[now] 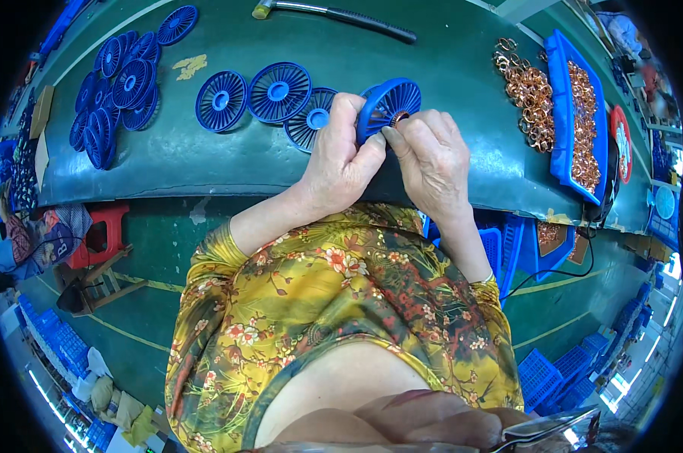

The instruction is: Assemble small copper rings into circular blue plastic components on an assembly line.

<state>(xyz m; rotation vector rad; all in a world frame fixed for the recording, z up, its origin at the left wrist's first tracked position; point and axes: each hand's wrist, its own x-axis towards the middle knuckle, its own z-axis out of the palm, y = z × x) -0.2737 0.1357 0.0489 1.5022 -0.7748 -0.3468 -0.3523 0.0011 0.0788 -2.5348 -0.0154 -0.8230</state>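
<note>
My left hand [335,157] grips the rim of a round blue plastic wheel [402,97] with thin spokes, which is tilted up above the table edge. At its hub shows a small copper-coloured ring [399,118], and my right hand [434,157] pinches it there; the fingertips partly hide the ring. Just left of my hands, flat on the green table [447,53], lie three like wheels: a left one [221,101], a middle one [279,91] and a right one [304,130], partly covered by my left hand.
More blue wheels [132,81] are heaped at the far left. A hammer [341,13] lies at the back. Loose copper rings [529,97] lie at the right beside a blue tray [560,143] full of them. A red-rimmed dish [615,124] stands beyond; a black cable [553,272] hangs below.
</note>
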